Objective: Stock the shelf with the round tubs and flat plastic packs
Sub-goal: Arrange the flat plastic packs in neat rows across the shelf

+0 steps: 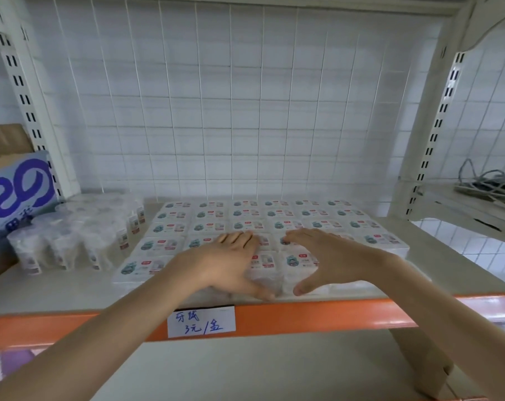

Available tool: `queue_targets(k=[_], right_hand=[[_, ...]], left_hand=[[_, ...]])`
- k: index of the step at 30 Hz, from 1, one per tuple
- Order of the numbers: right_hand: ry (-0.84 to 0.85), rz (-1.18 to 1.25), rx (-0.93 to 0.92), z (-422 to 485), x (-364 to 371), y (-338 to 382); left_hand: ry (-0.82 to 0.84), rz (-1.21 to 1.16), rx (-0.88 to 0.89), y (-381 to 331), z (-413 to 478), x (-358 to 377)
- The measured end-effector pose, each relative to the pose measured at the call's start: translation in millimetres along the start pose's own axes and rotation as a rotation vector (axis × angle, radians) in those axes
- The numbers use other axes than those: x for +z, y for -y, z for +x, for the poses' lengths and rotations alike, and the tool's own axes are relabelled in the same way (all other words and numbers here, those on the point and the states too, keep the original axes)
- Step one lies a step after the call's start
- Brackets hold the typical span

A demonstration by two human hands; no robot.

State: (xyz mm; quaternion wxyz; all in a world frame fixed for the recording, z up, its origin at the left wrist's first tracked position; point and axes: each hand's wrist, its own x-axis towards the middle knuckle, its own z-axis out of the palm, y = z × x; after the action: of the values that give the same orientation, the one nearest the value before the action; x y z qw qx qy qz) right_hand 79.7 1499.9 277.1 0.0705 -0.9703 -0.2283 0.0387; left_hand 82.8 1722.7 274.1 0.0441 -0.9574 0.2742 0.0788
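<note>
White wire-grid backing [245, 96] behind shelf [71, 287]. Flat plastic packs [210, 215] sit in a tidy grid directly above the price label [201, 321]. Round tubs [80, 235] are up-left of the label, next to a blue carton [16, 192]. Left hand [228, 261] and right hand [329, 256] lie flat on the front packs just above the label, fingers straight, thumbs down the front face, gripping nothing. Likely squaring the block. Push evenly with both palms, keep the front row parallel to the orange beam [332, 316], and use light pressure, as slick wrap may slide.
</note>
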Motion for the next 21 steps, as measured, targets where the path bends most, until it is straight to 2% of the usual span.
queue_targets(k=[3, 6, 8, 10, 13, 16, 21], right_hand=[[0.063, 0.015, 0.01, 4, -3, 0], [0.113, 0.167, 0.05, 10, -13, -1], [0.049, 0.212, 0.066, 24, -19, -7], [-0.005, 0.148, 0.093, 46, -24, -20], [0.028, 0.036, 0.155, 83, -25, -40], [0.05, -0.014, 0.195, 116, -20, -59], [0.077, -0.014, 0.173, 144, -3, -78]], left_hand=[[0.045, -0.089, -0.026, 0, 2, -6], [0.045, -0.18, -0.041, 6, 9, -14], [-0.038, -0.159, -0.064, 14, 20, -19], [-0.153, -0.124, -0.096, 25, 39, -24], [-0.214, -0.124, -0.178, 41, 71, -26], [-0.119, -0.106, -0.264, 53, 102, -26], [0.042, -0.145, -0.272, 63, 125, -19]])
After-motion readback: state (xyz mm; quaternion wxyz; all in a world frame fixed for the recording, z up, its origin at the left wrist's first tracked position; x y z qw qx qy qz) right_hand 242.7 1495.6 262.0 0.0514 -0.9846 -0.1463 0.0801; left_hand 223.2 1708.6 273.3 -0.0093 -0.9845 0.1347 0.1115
